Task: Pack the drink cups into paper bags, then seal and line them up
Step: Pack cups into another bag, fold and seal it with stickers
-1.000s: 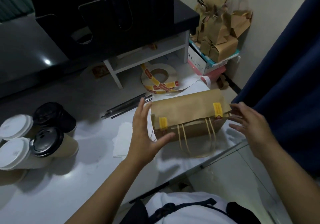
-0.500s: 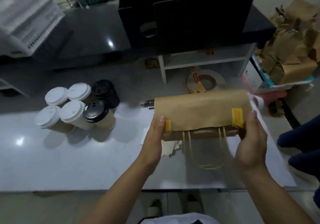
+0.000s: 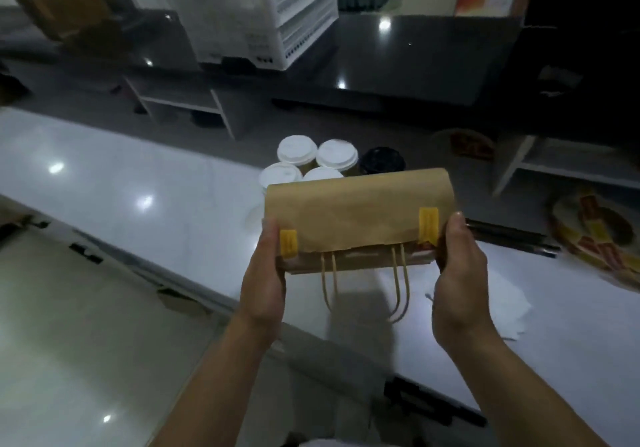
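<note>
Both hands are clamped on the folded-over, sticker-sealed paper bag (image 3: pixel 358 211), left hand (image 3: pixel 264 280) gripping its left end and right hand (image 3: pixel 458 273) its right, holding it up above the white counter (image 3: pixel 145 183) in front of the lidded cups (image 3: pixel 313 161).

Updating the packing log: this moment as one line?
paper bag: sealed, held | left hand: grips left end | right hand: grips right end | cups: on counter

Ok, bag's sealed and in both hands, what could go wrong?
Left hand and right hand grip the paper bag only at its ends; it may slip or tilt. The lidded cups just behind it could be knocked. The yellow sticker by the left thumb might peel.
</note>
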